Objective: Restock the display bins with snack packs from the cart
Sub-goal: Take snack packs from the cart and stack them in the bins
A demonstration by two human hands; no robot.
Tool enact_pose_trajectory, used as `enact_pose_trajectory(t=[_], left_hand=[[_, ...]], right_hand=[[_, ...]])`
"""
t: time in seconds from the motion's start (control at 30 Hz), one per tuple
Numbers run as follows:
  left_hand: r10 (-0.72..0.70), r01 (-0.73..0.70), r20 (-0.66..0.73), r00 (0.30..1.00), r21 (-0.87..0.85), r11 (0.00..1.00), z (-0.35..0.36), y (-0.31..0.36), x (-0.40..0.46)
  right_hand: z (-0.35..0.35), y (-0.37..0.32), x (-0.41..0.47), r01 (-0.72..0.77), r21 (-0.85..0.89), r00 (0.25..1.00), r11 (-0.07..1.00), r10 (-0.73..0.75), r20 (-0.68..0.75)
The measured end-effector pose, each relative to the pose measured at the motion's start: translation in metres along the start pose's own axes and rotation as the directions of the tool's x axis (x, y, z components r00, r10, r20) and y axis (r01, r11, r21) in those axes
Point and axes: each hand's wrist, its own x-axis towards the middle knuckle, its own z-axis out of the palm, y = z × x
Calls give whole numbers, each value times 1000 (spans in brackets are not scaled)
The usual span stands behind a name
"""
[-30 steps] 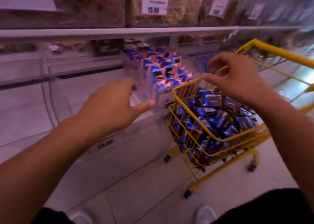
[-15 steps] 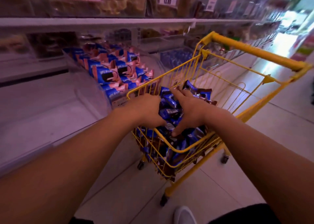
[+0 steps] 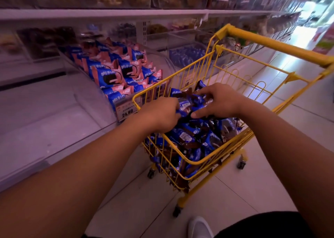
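A small yellow wire cart (image 3: 226, 154) stands in the aisle, filled with blue and brown snack packs (image 3: 191, 138). Both my hands are down in the pile. My left hand (image 3: 160, 113) grips packs at the cart's left side, fingers curled under them. My right hand (image 3: 220, 100) holds a bunch of packs from above, fingers spread and curled round them. Left of the cart is a clear display bin (image 3: 162, 60) holding rows of blue and pink snack packs (image 3: 115, 71).
A price tag reading 24.80 (image 3: 127, 109) sits on the bin front. An empty clear bin (image 3: 45, 115) lies to the left. More bins and shelves run along the aisle at the back. My white shoe (image 3: 198, 227) is on the tiled floor below the cart.
A second ago both hands hovered above the bin and cart. They dropped into the cart, and now gather packs, lifted slightly within the pile.
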Motion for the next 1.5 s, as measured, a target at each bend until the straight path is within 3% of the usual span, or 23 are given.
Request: enact_pose_trajectory(t=[0.07, 0.1, 0.13, 0.17, 0.2, 0.27, 0.37, 0.47, 0.57, 0.67, 0.8, 0.87, 0.9, 0.97, 1.0, 1.03, 1.07, 1.17, 1.23, 1.3, 1.5], left_hand=[[-74, 51, -91, 993, -231, 972, -6, 1, -2], [-147, 86, -109, 983, -439, 894, -11, 2, -3], [-225, 116, -77, 971, -674, 730, -16, 3, -5], [-270, 134, -6, 963, -858, 495, -21, 6, -9], [-281, 131, 50, 958, -952, 277, -25, 8, -13], [-280, 108, 87, 956, -992, 59, -28, 9, -19], [-275, 118, 136, 952, -990, -79, -22, 10, -27], [-226, 153, 184, 956, -977, -151, -19, 9, -30], [-127, 130, 168, 978, -956, -264, -20, 10, -30], [-122, 54, 81, 989, -976, -209, -15, 12, -27], [-332, 18, 90, 939, -977, -213, -10, 11, -19], [-386, -16, 71, 920, -976, -218, -11, 10, -16], [-398, -27, 64, 915, -976, -218, -11, 9, -16], [-404, -28, 65, 913, -975, -220, -10, 9, -16], [-404, -28, 65, 912, -976, -218, -9, 9, -15], [-404, -29, 62, 913, -976, -216, -8, 9, -15], [-399, -30, 62, 915, -975, -221, -8, 10, -14], [-327, -2, 111, 938, -945, -328, -8, 13, -15], [-246, 33, 148, 958, -907, -420, -8, 16, -18], [-207, 42, 148, 967, -895, -444, -8, 17, -20], [-210, 53, 159, 965, -899, -435, -7, 14, -23]], right_hand=[[-2, 3, -4, -44, 185, 995, 982, 60, -81], [-3, 4, -8, -66, 317, 986, 946, 111, -126], [-6, 4, -12, -88, 446, 974, 891, 171, -148], [-7, 0, -17, -96, 551, 964, 829, 215, -156], [-7, -5, -22, -73, 615, 957, 786, 228, -178], [-4, -17, -28, 70, 609, 956, 790, 122, -268], [2, -30, -34, 313, 262, 903, 913, -200, -380], [-2, -30, -36, 280, -34, 851, 959, -265, -454], [-2, -31, -36, 272, -193, 878, 943, -326, -351], [0, -35, -36, 346, -291, 881, 892, -416, -226], [-10, -27, -42, 380, 49, 880, 924, -345, -326], [-14, -17, -43, 348, 329, 892, 878, -202, -404], [-14, -13, -43, 308, 546, 915, 779, -86, -393], [-12, -9, -43, 171, 892, 973, 418, 70, -220], [-11, -8, -42, 142, 948, 981, 286, 87, -173], [-10, -9, -41, 153, 960, 979, 233, 99, -180], [-9, -10, -41, 198, 950, 967, 241, 110, -229], [-5, -17, -42, 359, 820, 901, 446, 64, -430], [-1, -21, -45, 387, 760, 902, 522, -43, -429], [-2, -23, -46, 400, 746, 908, 533, -119, -402], [-5, -20, -49, 343, 759, 932, 554, -97, -350]])
